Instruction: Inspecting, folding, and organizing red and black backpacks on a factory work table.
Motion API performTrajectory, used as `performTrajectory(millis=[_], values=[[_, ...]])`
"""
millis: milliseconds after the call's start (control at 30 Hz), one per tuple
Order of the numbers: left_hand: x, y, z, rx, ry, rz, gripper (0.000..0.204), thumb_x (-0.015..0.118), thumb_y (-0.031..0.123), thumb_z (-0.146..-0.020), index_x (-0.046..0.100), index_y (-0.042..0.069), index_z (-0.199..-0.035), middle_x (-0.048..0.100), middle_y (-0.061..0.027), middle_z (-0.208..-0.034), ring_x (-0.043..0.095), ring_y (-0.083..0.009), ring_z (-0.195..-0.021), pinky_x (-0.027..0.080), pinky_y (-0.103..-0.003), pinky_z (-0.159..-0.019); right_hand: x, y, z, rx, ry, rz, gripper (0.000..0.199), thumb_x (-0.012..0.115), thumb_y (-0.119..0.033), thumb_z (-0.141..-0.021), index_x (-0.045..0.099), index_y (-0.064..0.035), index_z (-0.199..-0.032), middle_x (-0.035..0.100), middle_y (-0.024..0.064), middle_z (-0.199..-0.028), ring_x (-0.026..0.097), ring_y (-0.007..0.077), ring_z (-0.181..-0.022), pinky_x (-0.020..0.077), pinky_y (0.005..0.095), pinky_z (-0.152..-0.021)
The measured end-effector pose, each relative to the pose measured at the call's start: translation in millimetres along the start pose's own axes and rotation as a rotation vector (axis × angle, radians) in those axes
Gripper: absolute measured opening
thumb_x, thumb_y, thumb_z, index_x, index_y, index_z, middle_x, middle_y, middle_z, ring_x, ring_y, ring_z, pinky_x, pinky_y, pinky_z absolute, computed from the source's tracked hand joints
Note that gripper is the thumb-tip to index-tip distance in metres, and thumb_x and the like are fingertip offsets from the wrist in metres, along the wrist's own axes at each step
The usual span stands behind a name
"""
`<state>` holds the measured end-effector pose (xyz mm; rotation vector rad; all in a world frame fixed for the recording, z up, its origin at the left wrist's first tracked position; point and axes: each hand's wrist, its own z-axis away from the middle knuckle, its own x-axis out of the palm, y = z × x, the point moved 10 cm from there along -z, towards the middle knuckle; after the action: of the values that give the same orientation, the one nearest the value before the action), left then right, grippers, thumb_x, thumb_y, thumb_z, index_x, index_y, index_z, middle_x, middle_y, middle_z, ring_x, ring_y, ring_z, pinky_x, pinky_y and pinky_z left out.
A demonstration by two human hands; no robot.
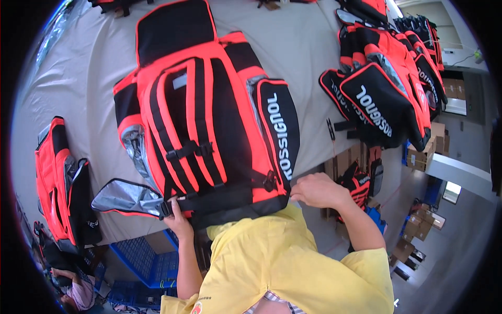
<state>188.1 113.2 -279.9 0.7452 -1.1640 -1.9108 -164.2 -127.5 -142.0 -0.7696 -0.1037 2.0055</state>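
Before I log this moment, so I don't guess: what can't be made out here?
All in the head view:
Whether the right hand holds anything: its own back hides the grip.
Underside of the central backpack: hidden by the backpack itself, lying straps up.
Most of the bag at upper left: cut off by the top edge.
Contents of the cardboard boxes: too small.

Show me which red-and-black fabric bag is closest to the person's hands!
The large red-and-black fabric backpack in the middle, shoulder straps facing up. The left hand touches its bottom end; the other bags lie farther away.
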Motion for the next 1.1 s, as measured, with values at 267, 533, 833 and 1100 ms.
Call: performTrajectory(millis=[267, 533, 833, 1100], values=[[-17, -16, -3, -0.214, -0.014, 0.034, 0.013, 0.066, 0.013, -0.109, 0.073, 0.002, -0.111, 0.073, -0.0029, -0.1, 0.067, -0.0092, -0.081, 0.052, -0.025, -0.069, -99, 50, -78, 0.284, 0.871, -0.346, 0.068, 0.077, -0.023, -0.094, 0.051, -0.0036, -0.154, 0.07, 0.0188, -0.113, 0.073, 0.0376, -0.1, 0.0591, 0.0492, -0.084], [-6, 78, 2, -0.287, 0.1, -0.471, 0.032, 0.071, 0.014, -0.105, 0.063, -0.002, -0.132, 0.073, -0.0125, -0.117, 0.071, -0.0177, -0.094, 0.058, -0.033, -0.082, -69, 76, -151, 0.293, 0.533, -0.222, 0.115, 0.089, -0.019, -0.075, 0.025, 0.0021, -0.168, 0.059, 0.029, -0.127, 0.063, 0.0466, -0.115, 0.061, 0.0562, -0.092], [338, 222, 35, 1.004, -0.57, -1.157, 0.06, 0.078, 0.007, -0.09, 0.056, -0.005, -0.145, 0.049, -0.0294, -0.157, 0.047, -0.0495, -0.147, 0.04, -0.055, -0.12, -58, 108, -182, 0.4, 0.735, -0.294, 0.075, 0.068, -0.017, -0.094, 0.043, 0.001, -0.162, 0.066, 0.0221, -0.111, 0.067, 0.0373, -0.1, 0.0561, 0.0538, -0.078], [422, 86, -36, 0.95, -0.281, -1.224, 0.072, 0.073, 0.018, -0.093, 0.044, -0.004, -0.155, 0.039, -0.0407, -0.158, 0.041, -0.0564, -0.147, 0.036, -0.057, -0.122, -105, 105, -177, 0.456, 1.206, -0.167, 0.065, 0.065, -0.027, -0.096, 0.052, -0.005, -0.156, 0.066, 0.0111, -0.104, 0.064, 0.028, -0.084, 0.0575, 0.0461, -0.067]])
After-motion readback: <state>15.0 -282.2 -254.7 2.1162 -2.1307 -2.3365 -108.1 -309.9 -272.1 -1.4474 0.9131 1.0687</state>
